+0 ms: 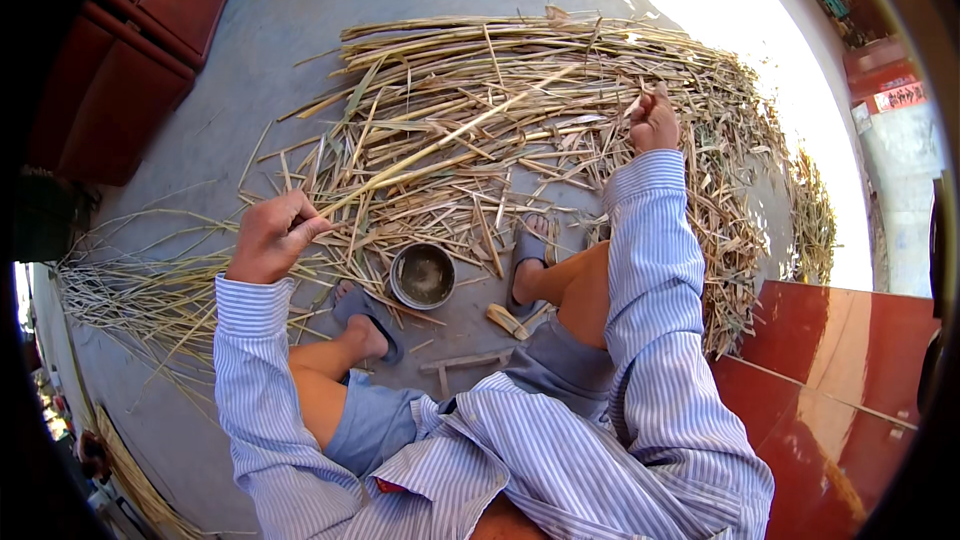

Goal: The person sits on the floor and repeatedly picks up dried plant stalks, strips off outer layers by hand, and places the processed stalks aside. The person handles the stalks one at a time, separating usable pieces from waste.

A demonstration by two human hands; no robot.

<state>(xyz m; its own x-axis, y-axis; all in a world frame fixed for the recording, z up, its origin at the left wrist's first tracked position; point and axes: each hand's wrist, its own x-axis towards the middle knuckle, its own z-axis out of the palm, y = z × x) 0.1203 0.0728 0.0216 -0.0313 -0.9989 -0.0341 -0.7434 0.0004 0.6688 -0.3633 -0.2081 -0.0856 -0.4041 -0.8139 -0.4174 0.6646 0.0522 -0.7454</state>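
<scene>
far: heap of dry stalks point(520, 110) covers floor, blocks reach | near centre: metal bowl point(423, 275) between feet, wooden pieces point(465, 362) beside | free: bare concrete floor point(250, 70) far left | right: red panel point(840, 360) walls off

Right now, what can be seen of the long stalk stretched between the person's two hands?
The long stalk is a thin, pale yellow, dry-looking cane, straight and unbroken as far as can be seen. It runs on a slant from the left hand, which pinches its lower end, up toward the right hand, raised over the far side. Whether the right hand grips this same stalk cannot be told. It passes just above the heap of dry stalks on the grey floor.
</scene>
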